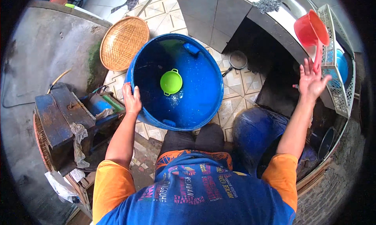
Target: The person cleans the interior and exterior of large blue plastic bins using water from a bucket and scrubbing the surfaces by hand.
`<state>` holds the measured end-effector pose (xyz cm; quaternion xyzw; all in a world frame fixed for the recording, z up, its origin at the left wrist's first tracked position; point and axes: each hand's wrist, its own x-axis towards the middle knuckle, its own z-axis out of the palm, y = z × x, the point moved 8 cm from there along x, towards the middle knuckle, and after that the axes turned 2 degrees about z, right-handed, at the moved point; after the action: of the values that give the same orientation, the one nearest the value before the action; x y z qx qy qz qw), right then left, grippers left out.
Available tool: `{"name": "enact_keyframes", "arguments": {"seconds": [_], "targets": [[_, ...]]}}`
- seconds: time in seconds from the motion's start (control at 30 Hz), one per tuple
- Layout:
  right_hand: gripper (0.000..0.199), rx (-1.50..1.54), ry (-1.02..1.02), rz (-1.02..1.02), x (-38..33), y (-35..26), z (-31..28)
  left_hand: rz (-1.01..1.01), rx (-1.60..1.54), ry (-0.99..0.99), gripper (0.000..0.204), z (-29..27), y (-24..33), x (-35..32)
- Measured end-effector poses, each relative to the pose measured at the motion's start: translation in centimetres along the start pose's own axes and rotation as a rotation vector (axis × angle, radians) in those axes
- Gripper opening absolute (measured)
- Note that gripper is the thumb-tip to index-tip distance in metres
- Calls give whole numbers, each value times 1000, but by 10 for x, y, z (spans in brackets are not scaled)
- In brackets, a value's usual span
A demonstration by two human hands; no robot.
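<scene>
A large blue plastic barrel [207,91] tilts its wide mouth toward me, in front of my legs. My left hand [132,99] holds its left rim, thumb near the inner edge. Inside lies a small lime-green bowl with two handles [171,82], beside a little water or wet shine. Out to the right, my right hand [312,84] is open, palm up and fingers spread. Right at its fingers is the handle of a red water dipper [311,28], which rests by the counter's edge; whether they touch is hard to tell.
A round woven bamboo tray [124,43] stands left of the barrel. A small pan [237,60] lies on the tiles. A dark blue drum [258,133] sits right of my legs, a white plastic rack [337,68] beyond my right hand. Worn wooden furniture [64,111] flanks my left arm.
</scene>
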<state>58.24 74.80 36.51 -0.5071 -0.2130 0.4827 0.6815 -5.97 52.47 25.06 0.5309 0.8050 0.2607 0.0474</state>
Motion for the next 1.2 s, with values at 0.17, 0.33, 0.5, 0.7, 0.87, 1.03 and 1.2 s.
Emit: {"name": "enact_keyframes", "arguments": {"seconds": [0.17, 0.33, 0.5, 0.7, 0.87, 1.03, 1.2], "targets": [[77, -78, 110, -10, -49, 96, -52, 20, 7, -47, 28, -7, -6, 3], [39, -522, -77, 307, -135, 302, -59, -1, -62, -82, 27, -7, -6, 11], [48, -773, -370, 778, -245, 492, 5, 49, -54, -140, 28, -13, -13, 2], [60, -1234, -568, 792, -264, 712, -10, -67, -78, -166, 45, -18, -37, -11], [84, -1372, -455, 688, -218, 807, -10, -322, -146, -154, 54, -31, -69, -18], [74, -1226, -477, 734, -205, 857, 32, -438, 200, 70, 59, -100, -109, -56], [35, -1410, -570, 710, -221, 868, 30, -291, 281, -51, 62, -115, -116, -61]]}}
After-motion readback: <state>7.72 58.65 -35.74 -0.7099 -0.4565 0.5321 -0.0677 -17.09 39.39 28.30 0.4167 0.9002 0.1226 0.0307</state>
